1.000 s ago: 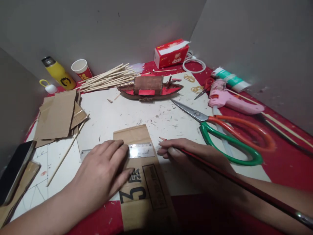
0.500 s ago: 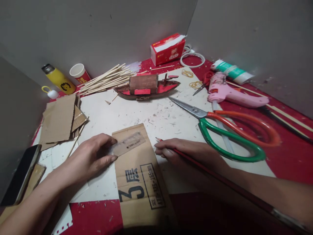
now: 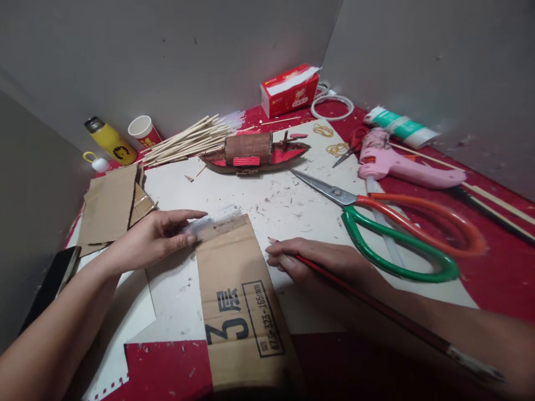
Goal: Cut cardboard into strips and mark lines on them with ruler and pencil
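Note:
A strip of brown cardboard (image 3: pixel 228 262) with printed black lettering lies in front of me, running toward the bottom edge. Across its far end is a short clear ruler (image 3: pixel 217 221). My left hand (image 3: pixel 167 229) grips the ruler's left end between thumb and fingers, the index finger stretched along its far side. Right of the cardboard, my right hand (image 3: pixel 307 259) is closed around a long dark red pencil (image 3: pixel 368 301), its sharpened tip pointing left, apart from the cardboard. Beyond both hands stands a brown model boat (image 3: pixel 251 153) with red inside.
Large scissors (image 3: pixel 355 209) with green and orange handles lie right, beside a pink glue gun (image 3: pixel 401 164). Thin wooden sticks (image 3: pixel 188 142), a paper cup (image 3: pixel 144 131) and a yellow bottle (image 3: pixel 111 142) are at the back left. Cardboard pieces (image 3: pixel 108 206) are stacked left; a phone (image 3: pixel 50 287) lies nearer.
My left hand has moved the ruler away from me, toward the cardboard's far edge, and turned it slightly flatter. My right hand with the pencil has hardly moved. The view has shifted a little.

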Demonstrator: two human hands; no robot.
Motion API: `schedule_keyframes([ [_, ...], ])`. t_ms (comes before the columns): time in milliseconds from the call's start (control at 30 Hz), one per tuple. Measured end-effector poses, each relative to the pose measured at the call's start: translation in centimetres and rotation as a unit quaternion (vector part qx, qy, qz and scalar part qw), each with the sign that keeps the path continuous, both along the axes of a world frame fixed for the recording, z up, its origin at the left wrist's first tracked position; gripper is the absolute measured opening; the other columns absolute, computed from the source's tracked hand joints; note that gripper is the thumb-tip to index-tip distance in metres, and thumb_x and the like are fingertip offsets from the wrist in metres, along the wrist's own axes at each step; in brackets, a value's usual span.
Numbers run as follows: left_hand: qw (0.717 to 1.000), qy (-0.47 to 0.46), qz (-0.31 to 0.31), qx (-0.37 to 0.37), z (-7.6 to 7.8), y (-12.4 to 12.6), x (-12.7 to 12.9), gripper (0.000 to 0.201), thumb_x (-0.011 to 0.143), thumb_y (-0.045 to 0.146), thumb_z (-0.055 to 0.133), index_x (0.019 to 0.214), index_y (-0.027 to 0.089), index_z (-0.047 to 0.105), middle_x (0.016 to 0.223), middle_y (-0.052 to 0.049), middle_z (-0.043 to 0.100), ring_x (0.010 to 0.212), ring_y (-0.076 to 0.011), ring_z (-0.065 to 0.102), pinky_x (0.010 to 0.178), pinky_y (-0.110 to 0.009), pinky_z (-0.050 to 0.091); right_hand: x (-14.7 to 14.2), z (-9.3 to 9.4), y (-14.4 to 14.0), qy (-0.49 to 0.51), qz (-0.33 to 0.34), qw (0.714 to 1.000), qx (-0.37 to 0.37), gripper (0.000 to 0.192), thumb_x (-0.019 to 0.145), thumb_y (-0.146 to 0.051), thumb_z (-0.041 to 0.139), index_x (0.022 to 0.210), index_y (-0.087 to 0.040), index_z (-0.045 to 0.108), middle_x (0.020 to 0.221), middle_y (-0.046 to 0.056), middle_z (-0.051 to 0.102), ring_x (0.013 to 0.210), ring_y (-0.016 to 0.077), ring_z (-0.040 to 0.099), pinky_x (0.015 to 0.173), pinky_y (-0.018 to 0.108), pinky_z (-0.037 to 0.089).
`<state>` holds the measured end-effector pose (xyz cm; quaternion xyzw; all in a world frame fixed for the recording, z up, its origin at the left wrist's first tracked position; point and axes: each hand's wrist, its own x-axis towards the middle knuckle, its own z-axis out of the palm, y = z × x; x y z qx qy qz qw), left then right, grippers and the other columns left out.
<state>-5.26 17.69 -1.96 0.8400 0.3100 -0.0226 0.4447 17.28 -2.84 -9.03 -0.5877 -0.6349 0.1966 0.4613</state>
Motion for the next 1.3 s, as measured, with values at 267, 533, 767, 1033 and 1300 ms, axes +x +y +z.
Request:
schedule_keyframes([
  [267,1.0,-0.021,-0.013,0.004,0.6,-0.5,1.0,0.045,0.087,0.036,0.068,0.126,0.012,0.066,0.078,-0.001,0.065,0.066,-0.011,0.055,0.06,-0.021,0.045,0.2,0.5,0.2,0.045,0.005,0.998,-0.044,0.023,0.098,-0.02,0.049,0.105,-0.027,0.069,0.091,-0.001,0.079,0.08,0.0153,0.076,0.073,0.025,0.06],
  [533,0.998,-0.058,-0.021,0.006,1.1,-1.2,1.5,0.032,0.088,0.029,0.067,0.117,0.015,0.068,0.077,0.0,0.068,0.066,-0.0109,0.059,0.061,-0.021,0.047,-0.1,0.5,0.3,0.133,-0.053,0.981,-0.13,0.027,0.098,-0.039,0.047,0.106,-0.025,0.069,0.086,0.004,0.078,0.075,0.0195,0.074,0.073,0.033,0.06],
  [767,0.996,-0.085,-0.002,-0.04,1.5,-2.0,2.4,0.022,0.089,0.03,0.07,0.106,0.017,0.068,0.077,0.002,0.065,0.066,-0.0092,0.056,0.061,-0.02,0.044,-0.2,0.6,0.2,0.192,-0.064,0.97,-0.135,0.026,0.096,-0.043,0.054,0.103,-0.023,0.069,0.088,0.006,0.078,0.073,0.0187,0.073,0.071,0.032,0.06],
  [1033,0.883,-0.349,0.184,-0.253,2.2,-6.2,6.9,0.028,0.076,0.029,0.084,0.082,0.018,0.059,0.083,-0.001,0.074,0.073,-0.0136,0.072,0.071,-0.024,0.057,-0.6,1.0,0.4,0.274,0.005,0.957,-0.093,0.044,0.08,-0.042,0.076,0.117,-0.023,0.062,0.114,0.013,0.074,0.102,0.024,0.072,0.077,0.033,0.061],
  [1300,0.876,-0.308,0.185,-0.322,-0.1,-3.9,6.3,0.032,0.071,0.034,0.089,0.085,0.014,0.07,0.087,-0.005,0.076,0.075,-0.0142,0.071,0.074,-0.027,0.06,2.1,3.6,1.0,0.233,-0.041,0.963,-0.132,0.027,0.091,-0.047,0.063,0.1,-0.022,0.068,0.071,0.002,0.072,0.061,0.0174,0.068,0.053,0.028,0.055],
])
